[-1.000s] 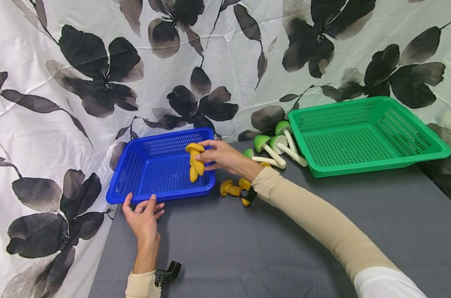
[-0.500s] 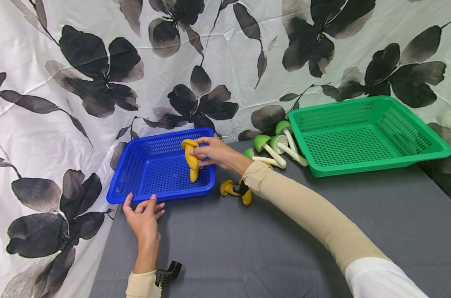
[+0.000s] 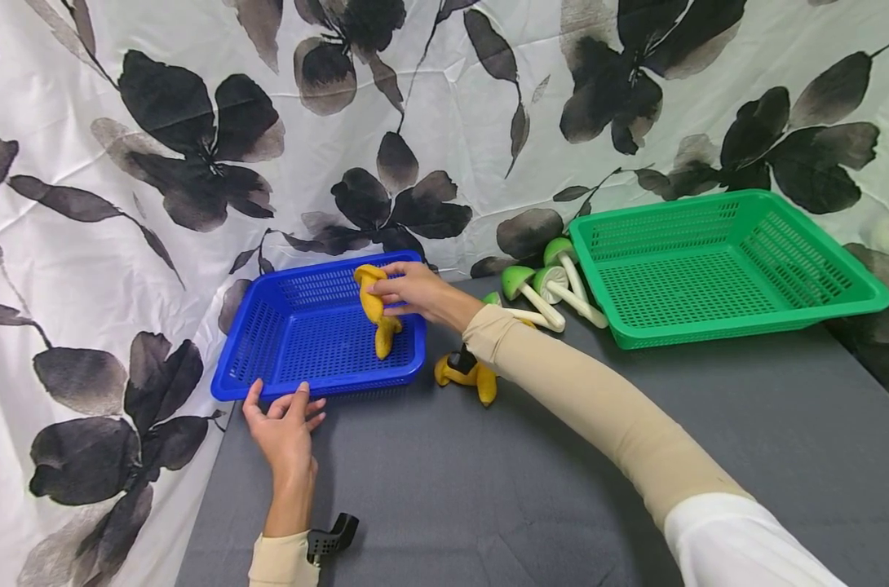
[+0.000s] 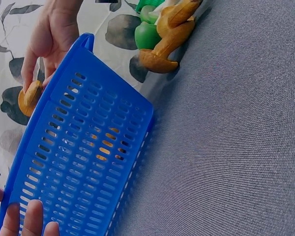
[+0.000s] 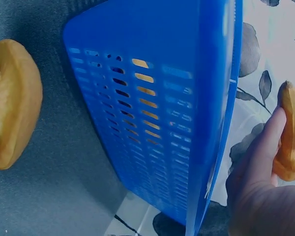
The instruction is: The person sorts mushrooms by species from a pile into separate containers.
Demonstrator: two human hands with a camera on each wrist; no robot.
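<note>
My right hand (image 3: pixel 400 292) holds yellow toy mushrooms (image 3: pixel 375 310) over the right part of the blue basket (image 3: pixel 268 326), fingers curled round them. The right wrist view shows a fingertip (image 5: pixel 265 147) against a yellow mushroom (image 5: pixel 291 132) beyond the blue basket wall (image 5: pixel 157 98). My left hand (image 3: pixel 283 424) rests with fingers touching the basket's near rim; the fingertips (image 4: pixel 32 221) show at the basket edge (image 4: pixel 78 162). More yellow mushrooms (image 3: pixel 468 375) lie on the grey table beside the basket, under my right forearm.
Green-capped mushrooms (image 3: pixel 543 285) lie beside a green basket (image 3: pixel 819 281) at the back right. A black-flowered white cloth (image 3: pixel 195 122) hangs behind and left. The grey table (image 3: pixel 525 489) stretches toward me. Yellow mushrooms (image 4: pixel 169 34) lie past the basket corner.
My right hand has carried the yellow mushrooms a little left and farther over the blue basket. The left hand has stayed at the rim.
</note>
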